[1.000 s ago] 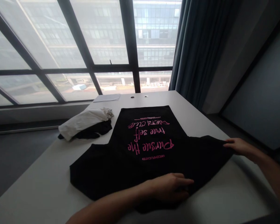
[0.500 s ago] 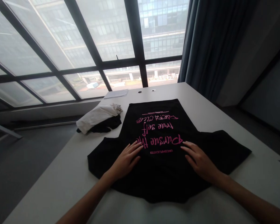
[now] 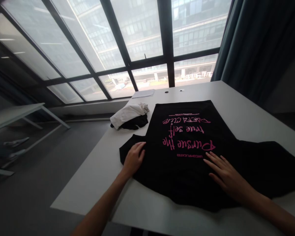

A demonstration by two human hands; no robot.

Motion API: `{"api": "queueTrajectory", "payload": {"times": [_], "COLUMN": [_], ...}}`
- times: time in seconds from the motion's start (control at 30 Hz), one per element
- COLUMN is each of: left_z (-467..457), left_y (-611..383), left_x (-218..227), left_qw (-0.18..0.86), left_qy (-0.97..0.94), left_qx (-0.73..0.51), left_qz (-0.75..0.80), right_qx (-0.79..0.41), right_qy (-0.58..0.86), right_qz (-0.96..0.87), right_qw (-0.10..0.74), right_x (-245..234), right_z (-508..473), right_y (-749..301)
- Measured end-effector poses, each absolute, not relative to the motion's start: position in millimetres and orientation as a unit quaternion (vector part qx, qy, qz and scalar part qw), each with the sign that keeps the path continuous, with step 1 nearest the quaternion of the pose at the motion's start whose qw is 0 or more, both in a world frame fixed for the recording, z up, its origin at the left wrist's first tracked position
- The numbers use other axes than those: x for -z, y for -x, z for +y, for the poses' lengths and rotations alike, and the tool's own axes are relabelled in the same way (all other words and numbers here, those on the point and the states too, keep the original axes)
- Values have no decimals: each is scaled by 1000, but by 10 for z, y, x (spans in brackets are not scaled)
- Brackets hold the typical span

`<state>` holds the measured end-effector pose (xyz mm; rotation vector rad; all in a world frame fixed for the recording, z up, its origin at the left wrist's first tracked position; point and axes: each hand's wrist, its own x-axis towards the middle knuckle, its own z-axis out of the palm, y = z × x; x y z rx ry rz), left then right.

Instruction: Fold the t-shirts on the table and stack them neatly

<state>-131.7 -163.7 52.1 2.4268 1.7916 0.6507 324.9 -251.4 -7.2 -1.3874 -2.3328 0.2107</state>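
A black T-shirt [image 3: 186, 178] lies spread out on the white table [image 3: 90, 177]. Its pink lettering reads upside down from my side, the neck end is nearest me and the hem points toward the window. My left hand [image 3: 134, 159] rests on the shirt where the left sleeve joins the body, fingers together and stretched out flat. Below the lettering, my right hand [image 3: 225, 175] lies on the chest with its fingers extended and slightly apart. Neither hand grasps the fabric.
Beyond the left sleeve is a crumpled pile of clothes, white cloth [image 3: 129, 114] over black cloth [image 3: 134, 124]. Papers [image 3: 144, 93] lie at the table's far edge, by the windows. A blue curtain [image 3: 250, 55] hangs at right. Another table [image 3: 17, 113] and shoes [image 3: 17, 142] are at left.
The view has turned left. My left hand has moved off the lettering, outward to the left sleeve. My right hand has stayed on the chest, now just below the print.
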Motion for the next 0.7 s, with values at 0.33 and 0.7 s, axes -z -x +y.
{"api": "queueTrajectory", "payload": {"times": [0.33, 0.7], "left_z": [-1302, -1313], "left_y": [2483, 2920], "left_x": [-417, -494], "left_qw": [70, 131], "left_qy": [-620, -686], "left_qx": [-192, -242], "left_qz": [757, 674], "right_qx": [-86, -56], "right_qy": [464, 452], "right_qz": [-846, -859], "right_qw": [248, 233], "right_x": [190, 328], "right_z": [-2353, -2339], "right_y": [-2988, -2980]}}
